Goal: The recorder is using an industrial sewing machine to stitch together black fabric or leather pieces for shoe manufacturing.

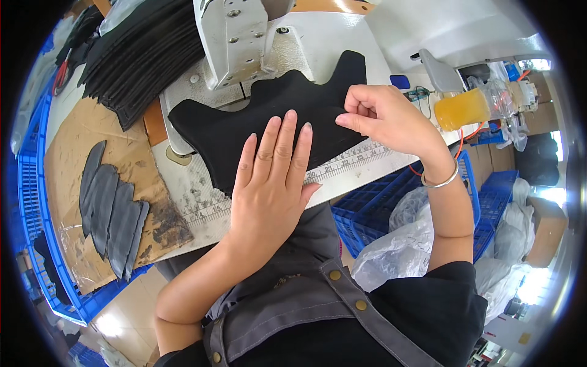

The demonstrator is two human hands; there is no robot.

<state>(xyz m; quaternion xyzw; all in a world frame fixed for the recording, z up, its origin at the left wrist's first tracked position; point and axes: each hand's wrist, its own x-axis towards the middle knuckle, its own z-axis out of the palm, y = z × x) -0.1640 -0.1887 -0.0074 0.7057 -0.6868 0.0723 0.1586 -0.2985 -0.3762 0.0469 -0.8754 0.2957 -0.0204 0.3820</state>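
Note:
A black cut fabric piece (284,104) with a wavy far edge lies flat on the sewing machine bed, partly beneath the machine head (231,40). My left hand (269,165) rests palm down on its near middle, fingers stretched out and the thumb apart. Over the right part of the fabric, my right hand (388,116) is closed, thumb and forefinger pinched together with the other fingers curled. Whatever that pinch holds, if anything, is too small or hidden to make out. The needle area is not plainly visible behind the machine head.
A thick stack of black pieces (143,55) lies at the far left. Several narrow dark strips (113,208) rest on brown cardboard (67,159) at the left. A printed ruler (348,162) runs along the near edge. To the right are a yellow thread cone (461,110) and blue crates (367,211).

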